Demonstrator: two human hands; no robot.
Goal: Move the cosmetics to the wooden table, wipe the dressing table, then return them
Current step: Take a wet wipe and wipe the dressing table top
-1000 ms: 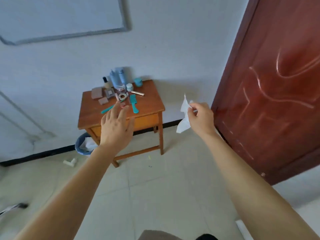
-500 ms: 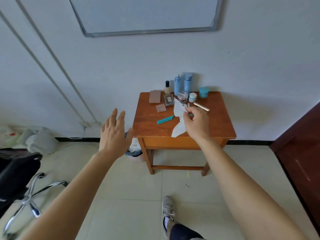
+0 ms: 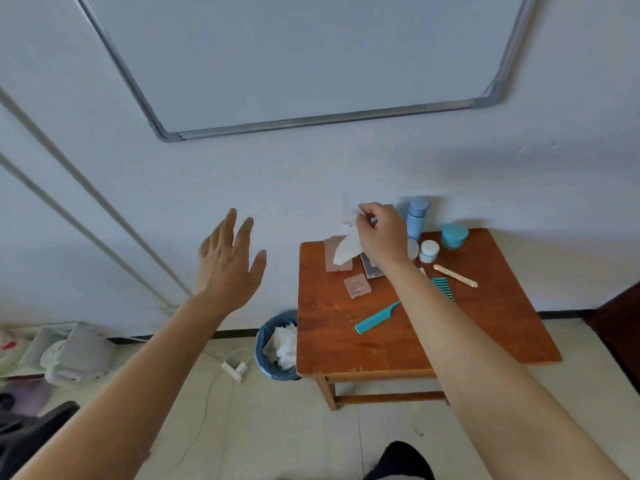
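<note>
Meanwhile right hand pinches tissue; left hand spread, empty.

Wide-toothed comb half behind forearm

On the orange-brown wooden tabletop, a pale-blue bottle and a teal jar stand upright at 12 to 1 o'clock. A teal plastic comb lies flat toward 8, and a crumpled white tissue hangs above 11.

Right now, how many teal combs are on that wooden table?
2. One tail comb lies on the wooden table, just left of the right forearm; one wide-tooth comb is partly hidden behind that forearm. The arm may hide more.
</note>
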